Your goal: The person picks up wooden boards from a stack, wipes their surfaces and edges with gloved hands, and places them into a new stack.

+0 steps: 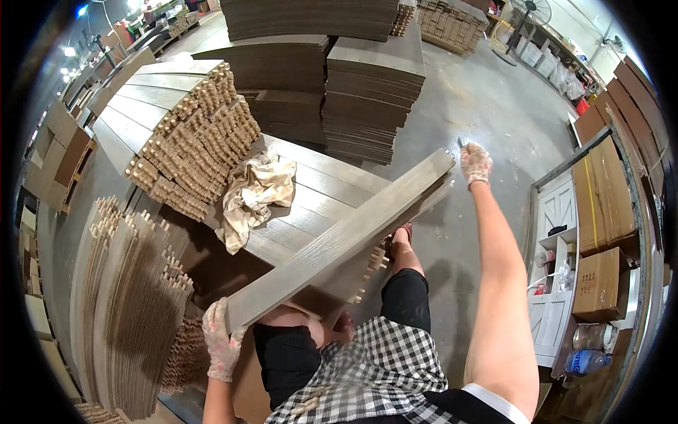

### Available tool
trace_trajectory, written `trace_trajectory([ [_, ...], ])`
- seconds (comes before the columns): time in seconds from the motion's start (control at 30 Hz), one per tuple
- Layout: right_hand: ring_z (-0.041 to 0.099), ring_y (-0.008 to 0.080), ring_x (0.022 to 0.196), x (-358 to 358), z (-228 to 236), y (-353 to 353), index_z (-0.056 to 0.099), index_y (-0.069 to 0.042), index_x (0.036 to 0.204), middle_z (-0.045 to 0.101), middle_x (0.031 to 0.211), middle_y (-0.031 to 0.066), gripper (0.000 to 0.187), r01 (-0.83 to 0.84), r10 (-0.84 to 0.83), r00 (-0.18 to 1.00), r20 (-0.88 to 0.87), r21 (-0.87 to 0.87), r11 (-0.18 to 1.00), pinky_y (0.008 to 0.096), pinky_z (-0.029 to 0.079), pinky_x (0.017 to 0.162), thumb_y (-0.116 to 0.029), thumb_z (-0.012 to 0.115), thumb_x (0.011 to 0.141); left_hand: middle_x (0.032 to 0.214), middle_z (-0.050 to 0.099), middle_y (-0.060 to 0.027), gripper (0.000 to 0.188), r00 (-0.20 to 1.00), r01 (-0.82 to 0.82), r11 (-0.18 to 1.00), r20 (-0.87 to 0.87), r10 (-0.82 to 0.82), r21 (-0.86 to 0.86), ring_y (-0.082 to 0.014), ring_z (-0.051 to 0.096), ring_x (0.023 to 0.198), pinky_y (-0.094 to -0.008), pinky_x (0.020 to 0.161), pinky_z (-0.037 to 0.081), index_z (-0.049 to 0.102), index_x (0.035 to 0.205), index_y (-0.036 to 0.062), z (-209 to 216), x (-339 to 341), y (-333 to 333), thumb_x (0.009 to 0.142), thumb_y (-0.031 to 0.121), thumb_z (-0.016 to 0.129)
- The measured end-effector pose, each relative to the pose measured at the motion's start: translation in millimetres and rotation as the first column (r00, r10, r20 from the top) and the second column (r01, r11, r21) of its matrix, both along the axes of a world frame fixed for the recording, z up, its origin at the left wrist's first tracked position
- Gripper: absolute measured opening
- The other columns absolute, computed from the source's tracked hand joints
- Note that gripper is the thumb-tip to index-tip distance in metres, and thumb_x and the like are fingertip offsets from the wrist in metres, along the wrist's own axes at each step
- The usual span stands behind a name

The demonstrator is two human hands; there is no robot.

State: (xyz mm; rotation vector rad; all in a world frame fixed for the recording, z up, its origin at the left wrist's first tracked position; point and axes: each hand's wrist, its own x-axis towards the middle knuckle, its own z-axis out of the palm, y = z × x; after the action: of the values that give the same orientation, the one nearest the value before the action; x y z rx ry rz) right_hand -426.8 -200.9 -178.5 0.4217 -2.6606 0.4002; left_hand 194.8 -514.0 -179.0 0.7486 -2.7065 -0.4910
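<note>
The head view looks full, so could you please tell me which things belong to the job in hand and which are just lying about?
In the job, it seems:
grey plank, its near end in the left hand;
small object in the right hand, too small to identify;
pegged plank stack.

Apparently just lying about:
crumpled cloth;
plastic bottle;
cardboard boxes;
standing fan.

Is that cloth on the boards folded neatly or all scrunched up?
Scrunched up: the cloth lies in loose, uneven wrinkles on the boards.

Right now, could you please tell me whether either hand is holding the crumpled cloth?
No, the crumpled cloth lies on the grey boards, apart from the left hand and the right hand.
</note>
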Motion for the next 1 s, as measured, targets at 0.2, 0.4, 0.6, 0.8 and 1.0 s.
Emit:
trace_trajectory([
  [0.2, 0.061, 0.0376, 0.076, 94.9, -23.1, -58.0, 0.058, -0.009, 0.08, 0.06, 0.079, 0.015, 0.009, -0.329, 0.324, 0.94, -0.109, -0.032, 0.944, 0.0455, 0.049, 0.066, -0.016, 0.061, 0.085, 0.135, 0.048, -0.019, 0.072, 0.998, -0.066, 0.998, 0.014, 0.065, 0.013, -0.0396, 0.044, 0.123, -0.0494, 0.106, 0.034, 0.042, 0.139, 0.0012, 6.8, 2.9, 2.4, 0.083, 0.04, 0.063],
  [0.4, 0.063, 0.0298, 0.076, 342.2, 0.2, -170.1, 0.059, -0.008, 0.082, 0.06, 0.084, 0.0118, 0.006, -0.693, 0.678, 0.713, 0.178, 0.031, 0.72, 0.04, 0.054, 0.065, -0.007, 0.058, 0.076, 0.149, 0.035, -0.0144, 0.061, 0.848, -0.092, 0.956, -0.482, 0.221, 0.277, -0.03, 0.033, 0.138, -0.0426, 0.114, 0.025, 0.029, 0.147, 0.0016, 1.0, 29.9, 5.5, 0.098, 0.031, 0.05],
  [0.6, 0.065, 0.0228, 0.068, 577.3, -11.4, -289.8, 0.06, -0.009, 0.082, 0.06, 0.077, 0.0092, 0.006, -0.933, 0.923, 0.359, 0.139, 0.063, 0.354, 0.034, 0.051, 0.051, -0.011, 0.054, 0.08, 0.144, 0.038, -0.0078, 0.044, 0.545, -0.277, 0.839, -0.643, 0.538, 0.468, -0.021, 0.042, 0.13, -0.036, 0.11, 0.035, 0.034, 0.145, 0.004, 1.3, 108.6, 18.9, 0.102, 0.01, 0.041],
  [0.8, 0.063, 0.0238, 0.073, 562.7, -2.6, -255.1, 0.058, -0.012, 0.078, 0.057, 0.081, 0.006, 0.011, -0.874, 0.977, 0.093, 0.19, -0.455, 0.172, 0.0381, 0.05, 0.058, -0.011, 0.065, 0.071, 0.138, 0.046, -0.0108, 0.039, 0.628, -0.366, 0.869, -0.601, 0.494, 0.333, -0.0228, 0.045, 0.127, -0.0377, 0.11, 0.034, 0.044, 0.138, 0.002, 16.7, 127.3, 15.8, 0.103, 0.018, 0.042],
  [1.0, 0.065, 0.0286, 0.075, 409.6, -0.6, -185.8, 0.059, -0.011, 0.078, 0.061, 0.08, 0.0096, 0.006, -0.824, 0.853, 0.518, 0.071, -0.225, 0.519, 0.0405, 0.051, 0.059, -0.01, 0.062, 0.073, 0.133, 0.05, -0.0185, 0.064, 0.989, 0.033, 0.986, -0.136, -0.055, -0.161, -0.0393, 0.042, 0.127, -0.0489, 0.106, 0.034, 0.047, 0.134, 0.0001, 24.0, -6.1, 12.8, 0.087, 0.039, 0.065],
])
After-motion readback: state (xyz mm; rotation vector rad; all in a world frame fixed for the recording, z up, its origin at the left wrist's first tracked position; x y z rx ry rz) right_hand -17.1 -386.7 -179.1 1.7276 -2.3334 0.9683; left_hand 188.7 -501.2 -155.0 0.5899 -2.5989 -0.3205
